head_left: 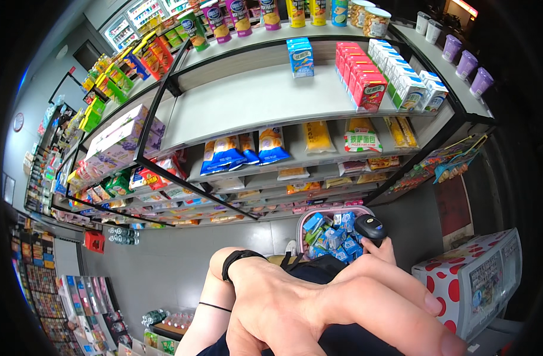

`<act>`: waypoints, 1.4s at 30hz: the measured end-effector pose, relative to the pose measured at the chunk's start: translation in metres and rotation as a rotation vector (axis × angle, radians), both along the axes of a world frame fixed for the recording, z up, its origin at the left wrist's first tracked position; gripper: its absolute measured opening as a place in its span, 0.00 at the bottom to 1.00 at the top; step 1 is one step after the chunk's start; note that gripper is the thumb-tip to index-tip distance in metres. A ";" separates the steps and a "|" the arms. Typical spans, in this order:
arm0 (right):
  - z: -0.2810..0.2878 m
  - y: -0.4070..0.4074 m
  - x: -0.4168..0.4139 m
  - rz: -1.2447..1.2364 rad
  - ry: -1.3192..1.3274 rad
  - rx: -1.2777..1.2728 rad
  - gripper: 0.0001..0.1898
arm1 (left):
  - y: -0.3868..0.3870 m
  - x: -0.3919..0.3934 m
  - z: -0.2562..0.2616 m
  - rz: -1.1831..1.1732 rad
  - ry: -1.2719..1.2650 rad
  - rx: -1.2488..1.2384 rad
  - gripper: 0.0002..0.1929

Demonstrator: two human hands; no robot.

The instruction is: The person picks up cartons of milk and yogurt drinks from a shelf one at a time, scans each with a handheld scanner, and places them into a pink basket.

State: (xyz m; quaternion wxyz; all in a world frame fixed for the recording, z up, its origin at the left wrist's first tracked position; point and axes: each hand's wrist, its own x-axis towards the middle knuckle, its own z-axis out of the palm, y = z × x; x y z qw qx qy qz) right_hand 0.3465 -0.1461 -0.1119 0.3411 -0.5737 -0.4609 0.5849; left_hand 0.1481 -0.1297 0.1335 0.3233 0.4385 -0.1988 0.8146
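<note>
My left hand [276,307] looms large close to the camera, wearing a black band at the wrist. Its visible fingers spread toward the right with nothing seen in them; some run past the bottom edge. Further off, my right hand [385,251] grips a black handheld barcode scanner [370,227]. The scanner overlaps the right side of a pink basket [301,231] on the floor, heaped with small, mostly blue drink cartons [335,238]. On the upper shelf [236,91] stand one blue carton [301,58], a row of red cartons [365,82] and rows of white cartons [403,82].
Blue snack bags [271,144] and packaged bread [362,135] fill lower shelves. Crisp canisters [240,18] and purple cups [466,63] line the rack's top. A red-dotted white cabinet [449,276] stands at right. Bottled packs [178,319] lie at lower left.
</note>
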 end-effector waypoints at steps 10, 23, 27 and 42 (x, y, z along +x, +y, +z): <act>-0.019 -0.022 0.022 -0.145 0.165 0.047 0.06 | 0.156 -0.083 -0.037 0.468 1.469 -0.299 0.33; -0.021 -0.065 0.042 -0.390 0.167 0.108 0.07 | 0.379 -0.165 -0.116 1.476 1.822 -0.665 0.42; -0.020 -0.072 0.042 -0.406 0.122 0.109 0.09 | 0.378 -0.161 -0.115 1.488 1.644 -0.471 0.34; -0.018 -0.048 0.028 -0.318 0.215 0.071 0.07 | 0.341 -0.172 -0.100 1.034 1.635 -0.565 0.29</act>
